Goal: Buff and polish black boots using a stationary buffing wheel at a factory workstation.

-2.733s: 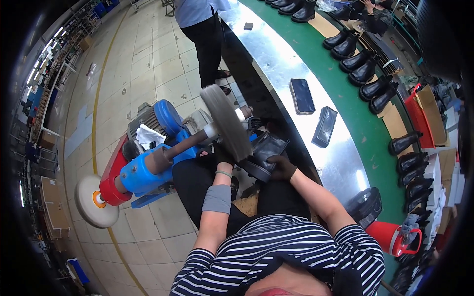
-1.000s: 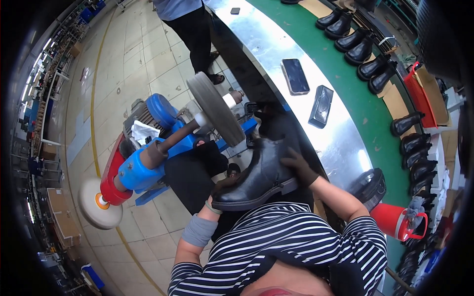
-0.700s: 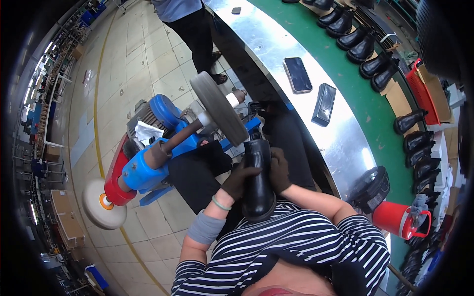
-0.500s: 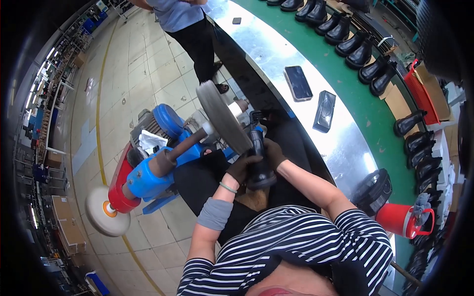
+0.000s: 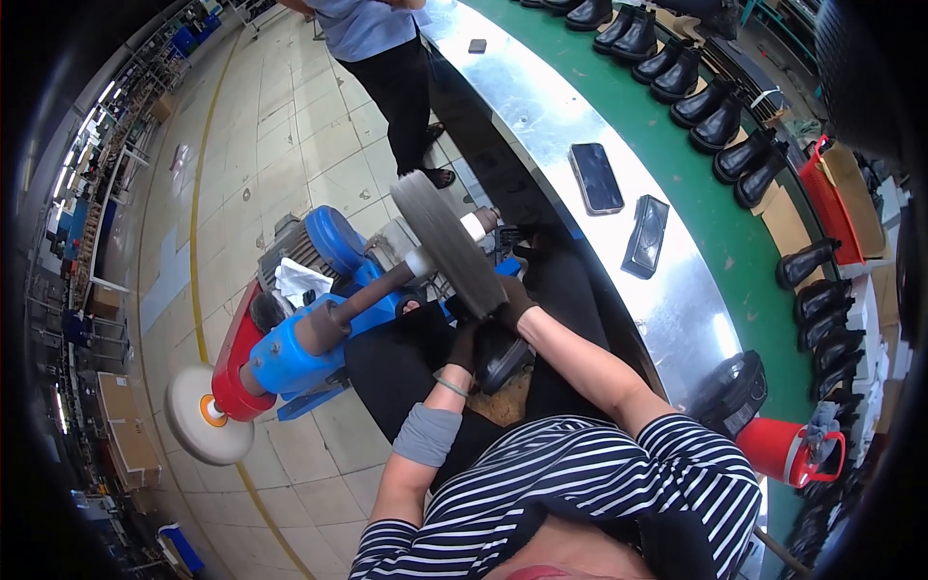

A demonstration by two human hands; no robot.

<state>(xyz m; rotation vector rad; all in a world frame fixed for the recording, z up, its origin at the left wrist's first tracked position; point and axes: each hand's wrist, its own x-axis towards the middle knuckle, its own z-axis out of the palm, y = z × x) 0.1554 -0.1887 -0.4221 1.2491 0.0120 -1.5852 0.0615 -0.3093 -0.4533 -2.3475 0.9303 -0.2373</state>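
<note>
A glossy black boot [image 5: 502, 363] lies tilted between my knees, its toe toward me. My left hand [image 5: 465, 343], in a dark glove, grips its left side; most of the fingers are hidden. On the far right side, my gloved right hand [image 5: 516, 304] closes round the upper part of the boot. The grey buffing wheel [image 5: 450, 244] stands just above the hands, and its lower rim meets the boot's upper part. Its blurred face looks to be spinning. A steel shaft [image 5: 377, 294] carries the wheel from the blue and red buffing machine [image 5: 288, 346].
A second, pale wheel [image 5: 209, 414] sits at the machine's left end. On the right, a metal ledge [image 5: 580, 106] bears a phone [image 5: 597, 178] and a black box [image 5: 646, 237]. Beyond it, boots [image 5: 718, 115] line a green belt, near a red mug [image 5: 778, 449]. Another person [image 5: 382, 68] stands ahead.
The boot has turned and its toe points more down and left. My right hand has come in closer to the wheel's lower rim. The whole view has shifted slightly.
</note>
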